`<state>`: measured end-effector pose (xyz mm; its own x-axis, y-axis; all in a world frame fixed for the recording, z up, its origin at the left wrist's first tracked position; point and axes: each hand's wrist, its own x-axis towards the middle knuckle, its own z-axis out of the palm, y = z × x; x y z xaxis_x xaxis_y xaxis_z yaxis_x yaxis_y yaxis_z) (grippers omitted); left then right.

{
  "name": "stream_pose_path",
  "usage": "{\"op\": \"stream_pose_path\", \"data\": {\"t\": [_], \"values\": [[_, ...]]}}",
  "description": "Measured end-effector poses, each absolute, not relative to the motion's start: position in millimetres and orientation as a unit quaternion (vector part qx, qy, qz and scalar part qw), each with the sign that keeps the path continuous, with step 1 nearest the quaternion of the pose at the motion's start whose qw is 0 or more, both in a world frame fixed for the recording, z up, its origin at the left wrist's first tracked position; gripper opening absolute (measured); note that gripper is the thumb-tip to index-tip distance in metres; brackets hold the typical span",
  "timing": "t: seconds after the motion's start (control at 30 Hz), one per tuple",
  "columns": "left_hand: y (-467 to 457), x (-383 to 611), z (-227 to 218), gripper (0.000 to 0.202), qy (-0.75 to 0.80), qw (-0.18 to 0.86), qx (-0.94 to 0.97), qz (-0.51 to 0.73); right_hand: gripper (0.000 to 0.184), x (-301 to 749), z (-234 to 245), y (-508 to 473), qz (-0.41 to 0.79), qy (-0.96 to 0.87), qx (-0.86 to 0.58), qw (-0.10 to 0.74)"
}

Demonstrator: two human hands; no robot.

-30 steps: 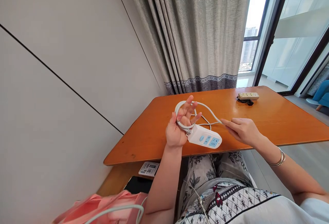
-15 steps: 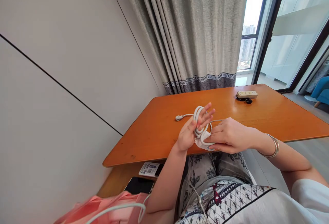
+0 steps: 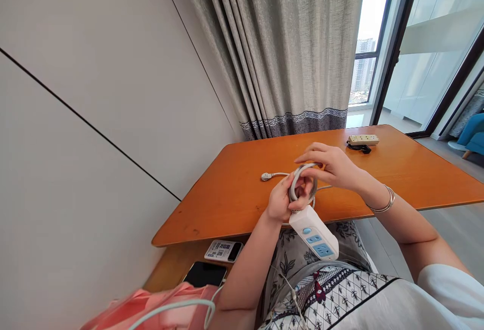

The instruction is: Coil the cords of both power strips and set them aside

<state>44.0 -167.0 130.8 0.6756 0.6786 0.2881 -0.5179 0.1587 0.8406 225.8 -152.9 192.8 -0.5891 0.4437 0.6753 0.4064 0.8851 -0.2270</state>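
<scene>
My left hand [image 3: 282, 200] is closed around a coil of white power cord [image 3: 293, 188], its fingers wrapped through the loops. Below that hand a white power strip [image 3: 313, 231] with blue sockets hangs tilted over my lap, its far end at the coil. My right hand [image 3: 330, 166] is at the top of the coil, thumb and fingers closed on a loop of the cord. The white plug [image 3: 266, 176] lies on the table to the left, its cord running to the coil.
A second, cream power strip [image 3: 363, 140] with a black plug rests at the back right of the wooden table [image 3: 219, 199]. On a lower surface at left lie a phone [image 3: 205, 273], a printed white card [image 3: 219, 250] and a pink bag [image 3: 159, 305]. A curtain [image 3: 295, 52] hangs behind.
My right hand has gone up from the strip to the top of the coil. My left fingers have curled round the loops, and the power strip now hangs with its sockets showing.
</scene>
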Motion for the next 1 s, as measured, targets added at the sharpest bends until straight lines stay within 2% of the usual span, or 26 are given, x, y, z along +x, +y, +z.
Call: {"op": "stream_pose_path", "data": {"t": [0.13, 0.27, 0.4, 0.5, 0.67, 1.0], "values": [[-168.7, 44.3, 135.6, 0.038, 0.078, 0.788, 0.446, 0.418, 0.032, 222.5, 189.0, -151.4, 0.089, -0.892, -0.301, 0.326], [-168.5, 44.1, 135.0, 0.035, 0.084, 0.800, 0.445, 0.395, 0.031, 220.8, 185.9, -153.7, 0.139, -0.882, -0.316, 0.322], [-169.2, 44.4, 136.3, 0.036, 0.073, 0.797, 0.456, 0.389, 0.027, 219.5, 182.8, -157.0, 0.330, -0.822, -0.294, 0.359], [-169.1, 45.3, 136.6, 0.044, 0.070, 0.788, 0.468, 0.394, 0.031, 218.5, 179.8, -158.5, 0.441, -0.771, -0.270, 0.371], [-166.7, 47.0, 131.5, 0.052, 0.085, 0.771, 0.490, 0.397, 0.040, 218.1, 175.7, -156.9, 0.474, -0.752, -0.266, 0.373], [-169.2, 48.3, 134.5, 0.044, 0.114, 0.775, 0.494, 0.378, 0.048, 215.9, 170.7, -150.0, 0.535, -0.726, -0.244, 0.356]]}}
